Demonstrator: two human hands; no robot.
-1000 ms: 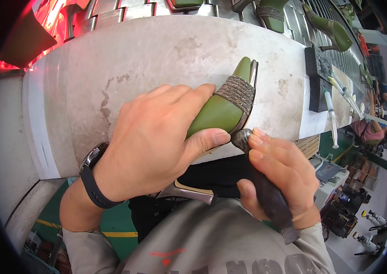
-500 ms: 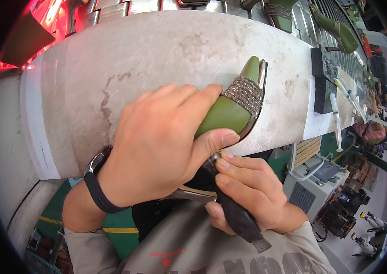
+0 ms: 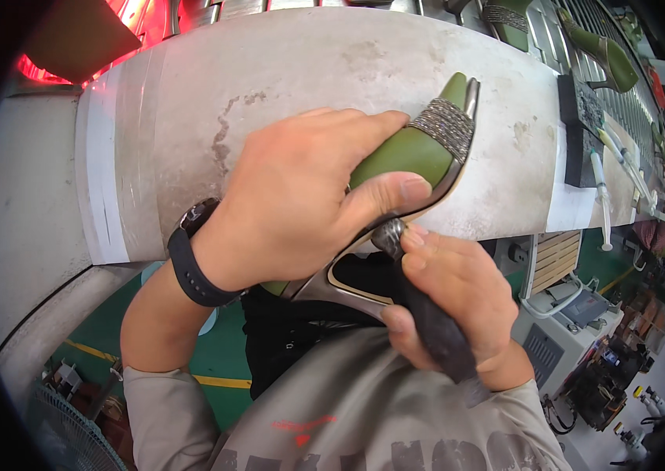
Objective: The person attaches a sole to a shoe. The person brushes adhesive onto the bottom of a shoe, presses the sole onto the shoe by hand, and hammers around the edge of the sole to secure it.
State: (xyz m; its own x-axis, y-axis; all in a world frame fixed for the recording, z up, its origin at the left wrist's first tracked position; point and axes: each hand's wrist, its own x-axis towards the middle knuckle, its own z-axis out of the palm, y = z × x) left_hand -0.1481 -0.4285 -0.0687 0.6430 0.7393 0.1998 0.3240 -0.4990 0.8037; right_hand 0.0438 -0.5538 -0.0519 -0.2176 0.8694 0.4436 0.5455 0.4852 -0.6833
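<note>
A green high-heeled shoe point(image 3: 403, 163) lies on its side over the near edge of the bench, toe pointing away from me. Across its front runs a sparkling band point(image 3: 444, 128), and its heel point(image 3: 356, 300) reaches back toward my body. My left hand point(image 3: 297, 184) is wrapped over the upper, thumb pressed near the sole edge; it hides the shoe's middle. In my right hand point(image 3: 466, 286) is a dark-handled tool point(image 3: 436, 326) with a rounded metal end point(image 3: 388, 235). That end rests at or very near the sole edge below my left thumb; exact contact is unclear.
The pale, stained bench point(image 3: 183, 102) curves in front of me. At its right lie a black block point(image 3: 581, 118) and syringes point(image 3: 601, 196). Beyond is a metal conveyor with more green shoes point(image 3: 611, 63); red light glows far left. A grey machine point(image 3: 564, 330) stands at right.
The shoe and both hands sit slightly higher and farther right in view. The tool's metal end and the shoe's heel show more. Both hands keep their grips.
</note>
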